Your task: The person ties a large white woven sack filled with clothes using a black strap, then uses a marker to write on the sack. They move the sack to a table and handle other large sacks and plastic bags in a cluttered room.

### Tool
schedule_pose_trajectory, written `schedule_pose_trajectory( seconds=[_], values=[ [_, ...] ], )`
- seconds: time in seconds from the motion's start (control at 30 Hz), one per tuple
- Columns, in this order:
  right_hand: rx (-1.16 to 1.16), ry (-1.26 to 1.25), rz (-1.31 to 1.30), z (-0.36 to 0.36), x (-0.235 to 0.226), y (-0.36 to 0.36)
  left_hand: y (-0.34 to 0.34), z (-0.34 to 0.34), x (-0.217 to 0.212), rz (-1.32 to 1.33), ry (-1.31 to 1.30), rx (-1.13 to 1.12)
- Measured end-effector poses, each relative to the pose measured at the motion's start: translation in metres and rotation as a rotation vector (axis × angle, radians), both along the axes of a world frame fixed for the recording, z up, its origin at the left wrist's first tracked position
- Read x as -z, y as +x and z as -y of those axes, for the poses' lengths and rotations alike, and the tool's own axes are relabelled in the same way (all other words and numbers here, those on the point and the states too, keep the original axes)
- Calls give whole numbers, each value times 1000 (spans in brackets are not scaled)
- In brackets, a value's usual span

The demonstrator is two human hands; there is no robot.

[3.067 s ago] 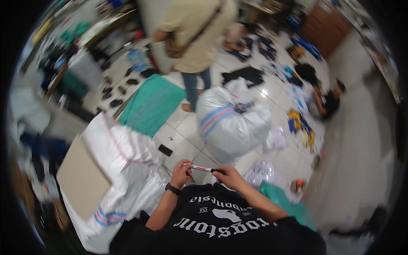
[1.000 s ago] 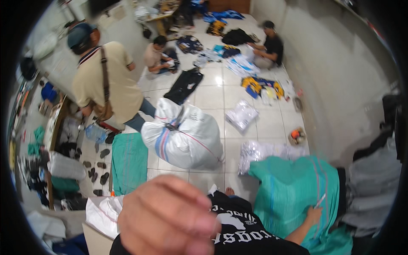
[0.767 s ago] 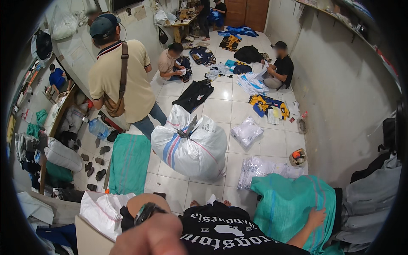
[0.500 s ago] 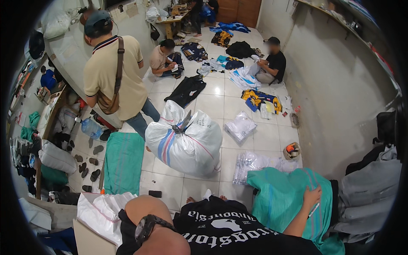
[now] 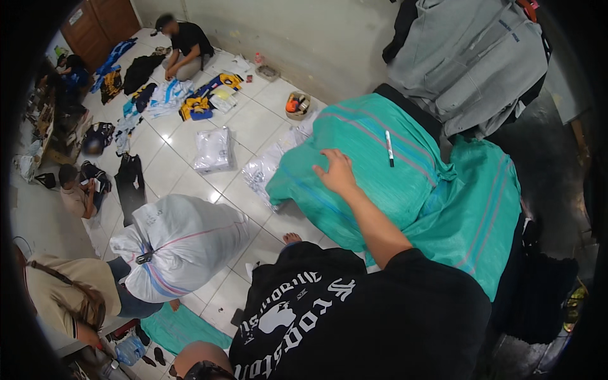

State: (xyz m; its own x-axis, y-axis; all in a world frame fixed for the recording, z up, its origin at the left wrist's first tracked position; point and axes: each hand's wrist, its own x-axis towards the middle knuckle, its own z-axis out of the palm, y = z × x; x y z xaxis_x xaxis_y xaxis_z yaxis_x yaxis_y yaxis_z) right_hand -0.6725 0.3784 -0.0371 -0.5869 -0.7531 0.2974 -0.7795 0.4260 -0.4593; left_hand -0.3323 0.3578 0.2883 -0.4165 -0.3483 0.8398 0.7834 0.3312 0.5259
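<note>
Teal woven sack (image 5: 380, 171), full, lying against the wall beside hung grey garments (image 5: 472, 57), its near edge overhanging bare floor tile (image 5: 253, 120) that stays open toward the tied white sack (image 5: 183, 244); a white marker pen (image 5: 389, 147) rests on top, apart from the hand. Right hand (image 5: 335, 172): arm stretched forward, palm down, fingers spread flat on the sack's near slope, gripping nothing. Left hand: only a wrist with watch (image 5: 206, 369) at the lower edge, grip cannot be told.
</note>
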Motion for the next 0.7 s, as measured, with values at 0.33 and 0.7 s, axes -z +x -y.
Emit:
schedule_pose_trajectory(
  seconds=[0.33, 0.7],
  values=[
    [244, -175, 261, -73, 37, 3, -29, 20, -3, 101, 63, 33],
    [144, -303, 421, 0, 22, -22, -47, 35, 8, 116, 104, -187]
  ],
)
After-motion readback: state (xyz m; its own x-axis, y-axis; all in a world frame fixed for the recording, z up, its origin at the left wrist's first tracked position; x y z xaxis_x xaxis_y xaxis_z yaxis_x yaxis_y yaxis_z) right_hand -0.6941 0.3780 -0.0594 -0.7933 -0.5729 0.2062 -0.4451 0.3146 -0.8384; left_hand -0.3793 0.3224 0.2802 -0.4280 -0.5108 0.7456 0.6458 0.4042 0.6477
